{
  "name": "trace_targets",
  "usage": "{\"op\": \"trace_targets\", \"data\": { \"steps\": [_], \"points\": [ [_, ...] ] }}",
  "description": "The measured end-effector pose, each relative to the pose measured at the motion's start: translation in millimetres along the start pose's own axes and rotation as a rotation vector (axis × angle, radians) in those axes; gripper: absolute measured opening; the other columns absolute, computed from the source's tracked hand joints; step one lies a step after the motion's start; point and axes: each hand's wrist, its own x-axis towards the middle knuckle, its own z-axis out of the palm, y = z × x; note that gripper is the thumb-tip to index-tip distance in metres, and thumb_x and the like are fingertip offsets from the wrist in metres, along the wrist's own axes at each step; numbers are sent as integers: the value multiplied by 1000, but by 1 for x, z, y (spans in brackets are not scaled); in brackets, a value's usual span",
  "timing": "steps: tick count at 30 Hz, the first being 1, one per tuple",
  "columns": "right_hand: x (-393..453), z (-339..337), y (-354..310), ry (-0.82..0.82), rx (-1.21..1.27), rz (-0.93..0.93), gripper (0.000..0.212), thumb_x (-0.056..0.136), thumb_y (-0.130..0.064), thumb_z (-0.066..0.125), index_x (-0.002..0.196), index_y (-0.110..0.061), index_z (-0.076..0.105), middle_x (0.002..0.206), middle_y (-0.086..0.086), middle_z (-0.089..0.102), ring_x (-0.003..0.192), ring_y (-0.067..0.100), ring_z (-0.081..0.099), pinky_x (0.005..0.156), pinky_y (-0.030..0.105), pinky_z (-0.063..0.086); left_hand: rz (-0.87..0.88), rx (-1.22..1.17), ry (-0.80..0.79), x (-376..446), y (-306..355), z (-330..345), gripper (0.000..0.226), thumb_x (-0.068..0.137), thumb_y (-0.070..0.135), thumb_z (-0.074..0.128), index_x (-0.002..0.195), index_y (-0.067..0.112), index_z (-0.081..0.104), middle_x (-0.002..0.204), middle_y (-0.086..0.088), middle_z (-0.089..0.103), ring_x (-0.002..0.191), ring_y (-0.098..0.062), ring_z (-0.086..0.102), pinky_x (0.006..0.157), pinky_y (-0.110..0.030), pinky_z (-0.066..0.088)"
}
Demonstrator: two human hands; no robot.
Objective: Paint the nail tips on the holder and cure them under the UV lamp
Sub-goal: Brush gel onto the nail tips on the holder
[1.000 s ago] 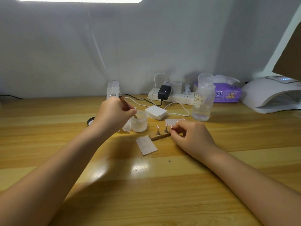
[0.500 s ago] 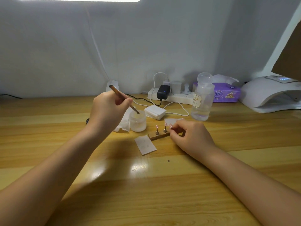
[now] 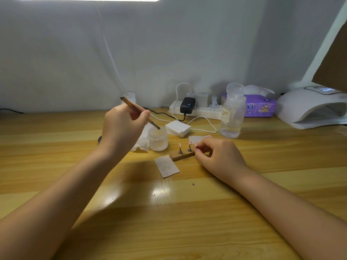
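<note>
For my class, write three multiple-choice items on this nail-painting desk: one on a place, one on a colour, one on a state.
1. Where is the UV lamp?
A. far right of the desk
B. beside the left hand
C. on the floor

2. What colour is the tissue pack?
A. green
B. purple
C. red

3. What is the left hand doing?
A. lying flat
B. pressing the bottle
C. gripping a brush

Answers: 1 A, it sits at the right edge; 2 B, its wrapper is purple; 3 C, fingers curl round the brush over the jar.
</note>
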Motion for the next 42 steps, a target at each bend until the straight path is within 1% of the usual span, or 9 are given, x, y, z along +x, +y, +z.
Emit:
{"op": "trace_targets", "data": {
  "steps": [5,10,13,19,23,28,32,37,42],
  "points": [
    [0,0,-1,3,3,-2,13,89,-33,62,93,-24,72,83,-11,69,69,7,59,63,35,53,-14,14,-65,-4,0,4,17,94,24,62,98,12,73,86,-3,72,84,-15,66,65,-12,41],
    [0,1,0,9,7,4,14,89,-34,62,91,-24,71,82,-11,69,69,8,58,64,37,52,12,-60,-44,-3,3,-3,17,94,21,62,96,8,73,76,1,71,74,-13,67,74,-30,55],
    [0,0,0,8,6,7,14,89,-34,62,91,-24,71,82,-10,69,69,9,59,64,38,52,-9,-68,-100,-4,5,-3,13,94,18,61,93,10,72,74,2,70,71,-8,66,73,-29,55],
    [0,0,-1,3,0,5,14,89,-33,62,93,-24,71,84,-11,69,70,9,59,65,36,52,25,44,-174,-6,6,-1,11,90,14,62,92,16,73,87,-3,71,84,-19,66,69,-21,49],
    [0,0,-1,-3,-7,3,14,89,-33,62,94,-24,71,84,-10,69,70,9,59,64,37,52,41,66,-211,-4,5,-4,17,88,11,63,87,23,75,87,2,71,85,-16,65,77,-28,53],
    [0,0,-1,-6,-6,5,13,88,-33,62,93,-25,71,84,-11,69,69,9,58,64,37,52,76,87,-198,-1,3,-7,18,89,10,64,86,23,76,84,5,71,81,-13,65,71,-18,48],
    [0,0,-1,-7,-9,-4,14,89,-33,62,94,-24,71,84,-11,68,68,8,58,62,35,52,131,80,-167,-2,6,-7,16,89,8,64,88,17,77,86,-1,73,80,-18,65,75,-30,54],
    [-1,0,0,9,-8,1,12,88,-32,62,91,-24,71,83,-10,69,68,6,57,61,29,49,156,76,-148,-2,6,-8,17,87,6,64,84,17,77,79,1,72,73,-16,65,69,-25,51],
    [0,1,0,3,-7,5,13,88,-33,62,92,-24,71,83,-10,69,72,7,59,63,32,51,143,103,-202,-2,0,-4,16,90,11,64,86,22,75,82,8,68,77,-11,62,68,-12,45]
  ]
}}
